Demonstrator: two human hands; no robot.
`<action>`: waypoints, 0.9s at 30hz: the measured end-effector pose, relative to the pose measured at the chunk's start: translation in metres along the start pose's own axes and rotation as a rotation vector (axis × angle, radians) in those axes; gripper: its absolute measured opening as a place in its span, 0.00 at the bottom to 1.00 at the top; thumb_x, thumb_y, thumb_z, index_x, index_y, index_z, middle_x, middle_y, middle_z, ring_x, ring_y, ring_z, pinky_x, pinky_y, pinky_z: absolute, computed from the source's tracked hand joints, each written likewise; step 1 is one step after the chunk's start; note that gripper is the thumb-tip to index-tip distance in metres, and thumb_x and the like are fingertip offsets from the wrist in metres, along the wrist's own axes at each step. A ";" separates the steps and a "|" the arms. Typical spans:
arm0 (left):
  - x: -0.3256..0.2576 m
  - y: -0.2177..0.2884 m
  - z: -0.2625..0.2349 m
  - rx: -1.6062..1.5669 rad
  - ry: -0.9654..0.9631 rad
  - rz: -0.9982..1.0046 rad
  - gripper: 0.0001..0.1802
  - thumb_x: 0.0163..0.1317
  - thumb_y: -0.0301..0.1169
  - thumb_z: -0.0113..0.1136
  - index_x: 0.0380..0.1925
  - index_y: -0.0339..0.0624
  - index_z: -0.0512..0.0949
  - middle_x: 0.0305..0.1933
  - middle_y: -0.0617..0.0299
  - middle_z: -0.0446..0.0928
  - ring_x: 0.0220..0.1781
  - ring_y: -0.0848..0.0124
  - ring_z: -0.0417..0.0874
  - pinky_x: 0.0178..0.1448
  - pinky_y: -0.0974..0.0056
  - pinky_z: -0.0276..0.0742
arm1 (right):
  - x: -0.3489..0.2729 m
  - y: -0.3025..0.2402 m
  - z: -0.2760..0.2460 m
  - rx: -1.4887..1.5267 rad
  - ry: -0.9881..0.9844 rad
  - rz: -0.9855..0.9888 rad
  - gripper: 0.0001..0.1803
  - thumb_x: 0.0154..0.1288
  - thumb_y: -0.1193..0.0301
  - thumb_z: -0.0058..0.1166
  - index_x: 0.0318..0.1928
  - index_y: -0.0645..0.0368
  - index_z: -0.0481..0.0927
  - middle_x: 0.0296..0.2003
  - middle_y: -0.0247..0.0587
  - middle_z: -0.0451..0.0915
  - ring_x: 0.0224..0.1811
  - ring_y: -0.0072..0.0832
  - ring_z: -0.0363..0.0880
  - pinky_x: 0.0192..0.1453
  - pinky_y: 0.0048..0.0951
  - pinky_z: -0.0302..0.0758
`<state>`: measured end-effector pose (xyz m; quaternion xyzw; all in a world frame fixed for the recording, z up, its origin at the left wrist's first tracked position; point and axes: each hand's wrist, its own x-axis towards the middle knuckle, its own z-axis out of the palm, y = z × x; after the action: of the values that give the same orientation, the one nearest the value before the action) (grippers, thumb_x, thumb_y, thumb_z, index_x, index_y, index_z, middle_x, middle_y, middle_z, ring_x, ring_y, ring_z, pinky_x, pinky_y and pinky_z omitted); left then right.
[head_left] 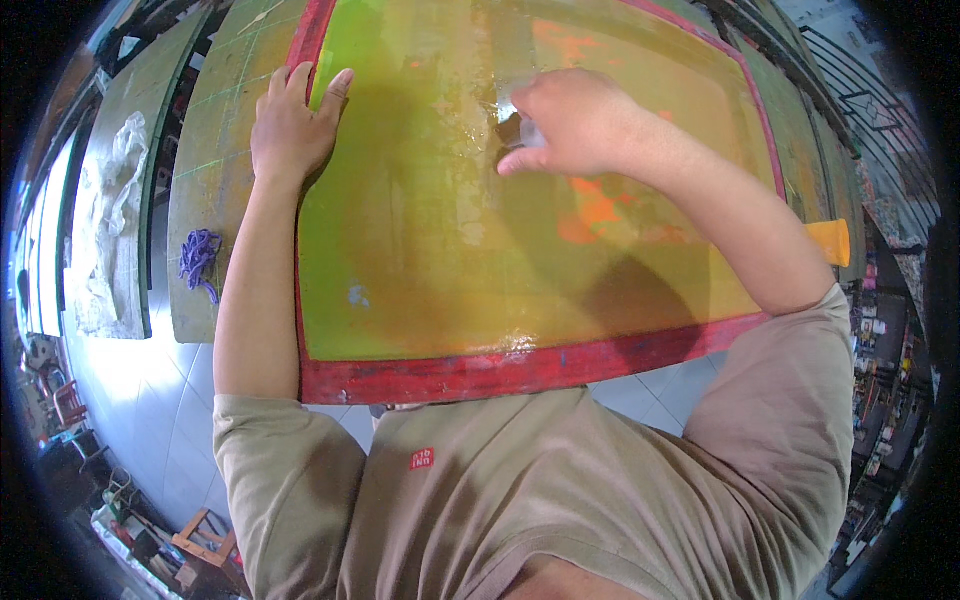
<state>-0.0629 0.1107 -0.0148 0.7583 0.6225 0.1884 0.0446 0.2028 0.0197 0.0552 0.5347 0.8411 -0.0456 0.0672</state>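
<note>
Screen frame: my red-edged printing screen (pixel 520 370) lies flat on the green table (pixel 215 200) right in front of my chest, its near rail touching my shirt line.
Long axis: the frame's long side runs from 9 o'clock to 3 o'clock across my view; the short sides run away from me toward 12 o'clock, and the far edge passes out of the top of the picture.
Mesh: the yellow-green mesh (pixel 420 220) inside the frame looks wet and glossy, with orange patches (pixel 595 210) at about 2 o'clock from its middle.
Left hand: my left hand (pixel 293 125) lies flat and spread, palm down, fingers pointing toward 12 o'clock, resting on the frame's left rail at about 10 o'clock, thumb lying over onto the mesh.
Right hand: my right hand (pixel 570 120) is curled closed around a small dark pad with something pale (pixel 515 125), pressed onto the mesh at about 1 o'clock; I cannot tell exactly what the pad is.
Hands apart: the two hands are well apart, one at each side of the upper mesh.
Purple bundle: a purple tangle of string (pixel 198 255) lies on the table at 9 o'clock, left of my forearm.
White cloth: crumpled white cloth (pixel 110 200) lies on the next table further toward 9 o'clock.
Orange handle: an orange handle (pixel 832 240) shows past my right arm at 3 o'clock.
</note>
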 end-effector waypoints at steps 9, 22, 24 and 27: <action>0.001 -0.002 0.001 0.006 0.009 0.006 0.38 0.65 0.61 0.46 0.63 0.44 0.67 0.70 0.52 0.62 0.69 0.53 0.63 0.68 0.53 0.64 | 0.024 0.039 -0.008 0.458 -0.366 -0.154 0.22 0.61 0.63 0.60 0.16 0.63 0.71 0.19 0.41 0.69 0.22 0.35 0.67 0.28 0.37 0.64; -0.001 -0.010 0.002 0.023 0.008 0.011 0.36 0.64 0.59 0.51 0.63 0.45 0.68 0.70 0.50 0.61 0.70 0.51 0.63 0.69 0.52 0.62 | 0.043 0.060 0.027 0.848 -0.118 -0.632 0.20 0.55 0.72 0.58 0.12 0.61 0.65 0.14 0.37 0.60 0.18 0.31 0.58 0.25 0.34 0.55; 0.000 -0.006 -0.001 0.010 0.002 0.020 0.36 0.64 0.59 0.51 0.62 0.45 0.68 0.69 0.50 0.62 0.69 0.50 0.63 0.69 0.52 0.62 | 0.043 0.061 0.031 0.917 -0.129 -0.608 0.21 0.55 0.72 0.58 0.11 0.61 0.64 0.13 0.36 0.59 0.17 0.30 0.57 0.24 0.34 0.55; 0.000 -0.011 0.004 0.023 0.024 0.032 0.36 0.64 0.59 0.51 0.62 0.45 0.68 0.69 0.49 0.63 0.68 0.49 0.64 0.68 0.51 0.62 | 0.043 0.062 0.034 0.998 -0.150 -0.592 0.22 0.54 0.72 0.59 0.11 0.61 0.63 0.13 0.35 0.58 0.17 0.28 0.56 0.24 0.33 0.54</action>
<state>-0.0716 0.1141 -0.0217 0.7662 0.6130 0.1911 0.0253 0.2430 0.0793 0.0142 0.2390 0.8244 -0.4909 -0.1491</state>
